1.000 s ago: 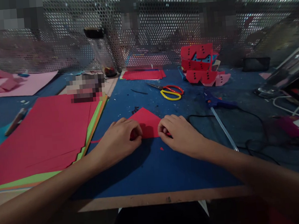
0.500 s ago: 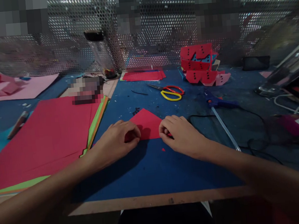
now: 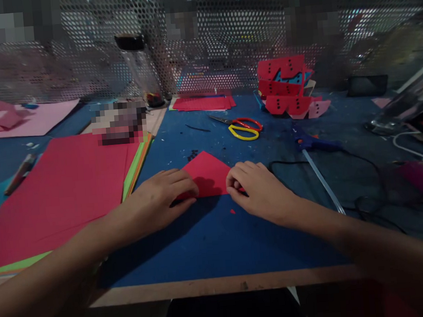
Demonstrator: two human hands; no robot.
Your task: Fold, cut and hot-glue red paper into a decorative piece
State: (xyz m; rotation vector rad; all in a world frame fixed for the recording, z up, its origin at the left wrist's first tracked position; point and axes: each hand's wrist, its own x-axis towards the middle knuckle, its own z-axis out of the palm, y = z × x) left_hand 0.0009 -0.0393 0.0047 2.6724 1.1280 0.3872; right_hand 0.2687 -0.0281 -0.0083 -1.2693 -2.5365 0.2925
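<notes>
A folded red paper triangle (image 3: 207, 171) lies on the blue work mat (image 3: 218, 241), its point facing away from me. My left hand (image 3: 159, 199) rests on the paper's left corner with fingers stretched nearly flat, pressing it down. My right hand (image 3: 258, 189) has its fingers curled and pinches the paper's right corner. A tiny red scrap (image 3: 232, 211) sits on the mat just below the paper.
A stack of red, green and orange sheets (image 3: 60, 190) lies at left. Red-and-yellow scissors (image 3: 242, 128), a blue glue gun (image 3: 311, 143) with its stick and black cord, folded red pieces (image 3: 284, 89), and red sheets (image 3: 203, 103) sit beyond. A perforated metal screen (image 3: 224, 40) closes the back.
My left hand has uncurled from a pinch and now lies flatter on the paper's left corner. My right hand has kept its place.
</notes>
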